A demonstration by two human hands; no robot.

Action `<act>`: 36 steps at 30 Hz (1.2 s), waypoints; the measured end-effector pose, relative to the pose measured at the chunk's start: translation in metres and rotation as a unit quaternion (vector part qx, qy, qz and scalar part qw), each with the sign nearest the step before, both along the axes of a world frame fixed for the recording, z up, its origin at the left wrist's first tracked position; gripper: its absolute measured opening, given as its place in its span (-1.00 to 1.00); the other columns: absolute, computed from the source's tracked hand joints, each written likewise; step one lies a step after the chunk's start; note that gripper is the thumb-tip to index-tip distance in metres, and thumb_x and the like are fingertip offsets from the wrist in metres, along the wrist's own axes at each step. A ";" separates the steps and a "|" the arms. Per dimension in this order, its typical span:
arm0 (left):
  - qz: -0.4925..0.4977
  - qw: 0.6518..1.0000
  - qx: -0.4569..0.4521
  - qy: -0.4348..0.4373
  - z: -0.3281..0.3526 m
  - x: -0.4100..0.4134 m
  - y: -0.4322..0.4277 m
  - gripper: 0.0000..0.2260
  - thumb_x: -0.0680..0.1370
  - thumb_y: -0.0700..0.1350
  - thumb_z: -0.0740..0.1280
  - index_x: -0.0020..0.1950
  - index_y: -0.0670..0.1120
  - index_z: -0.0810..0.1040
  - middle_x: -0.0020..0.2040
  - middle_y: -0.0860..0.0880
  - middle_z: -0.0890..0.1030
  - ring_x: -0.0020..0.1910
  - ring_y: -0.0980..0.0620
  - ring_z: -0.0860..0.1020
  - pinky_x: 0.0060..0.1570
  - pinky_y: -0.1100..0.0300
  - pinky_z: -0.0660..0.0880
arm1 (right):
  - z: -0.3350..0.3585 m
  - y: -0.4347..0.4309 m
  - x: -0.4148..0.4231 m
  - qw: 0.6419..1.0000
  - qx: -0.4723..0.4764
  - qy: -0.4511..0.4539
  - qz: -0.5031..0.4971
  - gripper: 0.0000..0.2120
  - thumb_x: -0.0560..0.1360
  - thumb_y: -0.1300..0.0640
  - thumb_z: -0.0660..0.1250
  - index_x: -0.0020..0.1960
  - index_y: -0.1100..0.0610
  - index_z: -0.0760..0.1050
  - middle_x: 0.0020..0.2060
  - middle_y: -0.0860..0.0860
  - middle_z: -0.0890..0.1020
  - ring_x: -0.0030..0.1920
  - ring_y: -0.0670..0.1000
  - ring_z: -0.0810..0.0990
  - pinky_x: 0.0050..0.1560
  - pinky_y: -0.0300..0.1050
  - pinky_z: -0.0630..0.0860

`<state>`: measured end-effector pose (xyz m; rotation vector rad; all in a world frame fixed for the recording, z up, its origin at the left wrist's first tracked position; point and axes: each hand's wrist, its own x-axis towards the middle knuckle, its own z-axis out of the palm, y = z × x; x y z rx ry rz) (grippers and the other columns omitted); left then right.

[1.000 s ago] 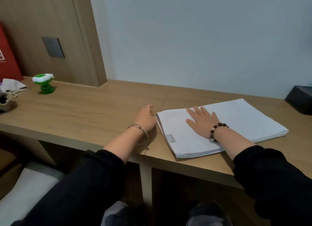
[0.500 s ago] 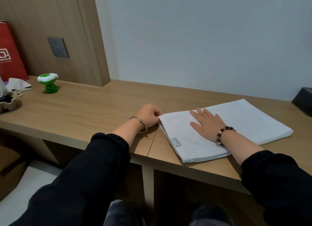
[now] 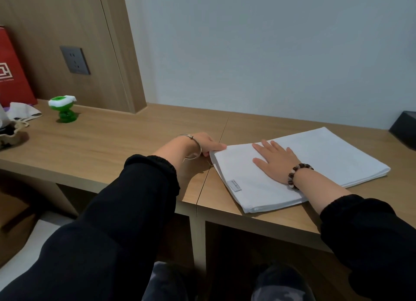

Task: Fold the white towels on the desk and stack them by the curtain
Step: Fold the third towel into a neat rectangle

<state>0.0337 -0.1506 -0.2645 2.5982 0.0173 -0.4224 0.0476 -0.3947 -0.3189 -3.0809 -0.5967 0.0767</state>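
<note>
Flat near the front edge of the desk: folded white towel. On its left half, right hand, fingers straight, pressing down. At its far-left corner, left hand, thumb and curled fingers pinching the cloth.

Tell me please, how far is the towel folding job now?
Done: the white towel lies on the desk already folded into a flat rectangle. In hand: the right hand presses it flat while the left hand pinches its left corner. Left: further folding, perhaps, and stacking; no stack shows.
</note>
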 end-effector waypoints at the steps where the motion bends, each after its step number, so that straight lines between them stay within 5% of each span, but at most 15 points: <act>1: -0.005 1.000 0.007 0.002 0.000 0.001 0.001 -0.64 0.53 0.21 0.24 -0.14 -0.06 0.58 -0.29 0.00 0.49 -0.26 0.03 0.44 -0.29 0.24 0.37 | 0.001 0.000 -0.001 1.000 0.000 0.000 0.001 -0.46 0.59 -0.22 -0.15 0.54 -0.13 -0.11 0.55 -0.05 -0.10 0.53 0.02 -0.12 0.46 0.17 -0.10; 5: 0.006 0.999 -0.010 -0.035 -0.010 0.005 -0.001 -0.67 0.48 0.08 0.39 -0.40 -0.04 0.43 -0.42 0.05 0.45 -0.41 0.08 0.41 -0.41 0.25 0.31 | 0.000 0.002 -0.004 1.000 0.009 0.000 -0.012 -0.46 0.60 -0.21 -0.15 0.54 -0.11 -0.10 0.54 -0.06 -0.10 0.53 0.01 -0.13 0.46 0.17 -0.11; 8: 0.023 0.993 0.028 -0.108 -0.019 0.009 -0.008 -0.66 0.50 -0.01 0.38 -0.40 -0.07 0.34 -0.41 0.01 0.40 -0.39 0.05 0.35 -0.41 0.20 0.24 | -0.001 0.011 -0.003 0.998 0.020 -0.005 -0.056 -0.45 0.59 -0.20 -0.16 0.54 -0.09 -0.10 0.54 -0.06 -0.09 0.53 0.02 -0.13 0.45 0.19 -0.13; 11: 0.045 0.981 0.048 -0.181 -0.023 0.011 -0.015 -0.87 0.49 -0.03 0.37 -0.07 -0.07 0.53 -0.03 -0.08 0.57 -0.04 -0.05 0.50 -0.08 0.16 0.43 | 0.000 0.019 -0.001 0.996 0.025 -0.004 -0.089 -0.45 0.59 -0.19 -0.17 0.54 -0.08 -0.09 0.55 -0.05 -0.08 0.53 0.03 -0.13 0.45 0.22 -0.13; 13: 0.025 0.974 0.084 -0.208 -0.024 0.010 -0.018 -0.64 0.50 0.00 0.36 0.27 -0.04 0.47 0.27 -0.08 0.46 0.26 -0.10 0.39 0.24 0.03 0.37 | 0.001 0.021 0.002 0.994 0.031 0.003 -0.108 -0.45 0.59 -0.18 -0.17 0.54 -0.08 -0.09 0.55 -0.04 -0.09 0.53 0.03 -0.13 0.45 0.22 -0.14; 16: -0.070 0.970 0.123 -0.197 -0.027 -0.005 -0.024 -0.50 0.57 0.07 0.26 0.47 -0.04 0.27 0.49 -0.07 0.23 0.46 -0.11 0.16 0.42 -0.01 0.15 | 0.003 0.022 0.008 0.990 0.044 0.006 -0.132 -0.45 0.59 -0.17 -0.17 0.54 -0.06 -0.09 0.55 -0.03 -0.10 0.53 0.04 -0.14 0.45 0.23 -0.13; 20: -0.144 0.965 0.155 -0.154 -0.047 -0.029 -0.031 -0.54 0.66 0.03 -0.02 0.53 -0.09 0.10 0.56 -0.05 0.01 0.53 -0.07 -0.07 0.44 -0.08 0.07 | 0.010 0.026 0.006 0.990 0.053 0.011 -0.132 -0.46 0.60 -0.13 -0.12 0.54 0.01 -0.03 0.55 0.02 -0.06 0.53 0.08 -0.09 0.45 0.22 -0.08; 22: -0.126 0.966 0.166 -0.155 -0.054 -0.036 -0.032 -0.53 0.66 0.04 -0.09 0.55 -0.06 -0.02 0.57 0.01 -0.08 0.53 -0.01 -0.14 0.45 -0.08 -0.02 | 0.013 0.027 -0.003 0.992 0.092 0.005 -0.089 -0.52 0.62 -0.08 -0.03 0.48 0.08 0.17 0.51 0.07 0.14 0.49 0.10 0.10 0.42 0.21 0.05; 26: -0.113 0.965 0.169 -0.164 -0.058 -0.037 -0.032 -0.53 0.66 0.05 -0.12 0.56 -0.03 -0.06 0.57 0.04 -0.11 0.53 0.03 -0.15 0.45 -0.06 -0.06 | 0.023 0.023 -0.045 0.954 0.299 0.006 0.009 -0.76 0.58 0.01 0.20 0.13 0.08 0.56 0.11 -0.04 0.59 0.12 -0.04 0.51 0.15 -0.17 0.36; 30: -0.129 0.964 0.171 -0.155 -0.058 -0.036 -0.030 -0.53 0.65 0.01 -0.09 0.56 -0.04 -0.06 0.57 0.03 -0.11 0.53 0.02 -0.15 0.44 -0.10 -0.04 | 0.024 0.017 -0.090 0.959 0.256 -0.006 0.119 -0.90 0.49 0.07 0.36 -0.21 -0.05 0.56 -0.13 -0.18 0.50 -0.08 -0.17 0.44 0.00 -0.29 0.38; 33: -0.136 0.965 0.186 -0.126 -0.048 -0.036 -0.031 -0.54 0.62 -0.09 -0.04 0.54 -0.01 0.03 0.56 0.03 -0.06 0.53 -0.01 -0.14 0.40 -0.25 -0.04 | 0.035 0.000 -0.089 0.938 0.326 0.099 0.068 -0.77 0.45 0.12 0.42 -0.37 0.00 0.55 -0.24 -0.12 0.57 -0.19 -0.13 0.53 -0.12 -0.26 0.44; 36: -0.108 0.959 0.234 -0.117 -0.033 -0.032 -0.048 -0.60 0.56 -0.15 0.02 0.40 -0.05 0.25 0.52 0.02 0.07 0.52 -0.10 -0.13 0.32 -0.40 -0.09 | 0.039 -0.012 -0.063 0.936 0.352 -0.004 -0.019 -0.82 0.53 0.12 0.31 -0.20 0.10 0.63 -0.11 -0.01 0.63 -0.09 -0.06 0.55 -0.06 -0.17 0.40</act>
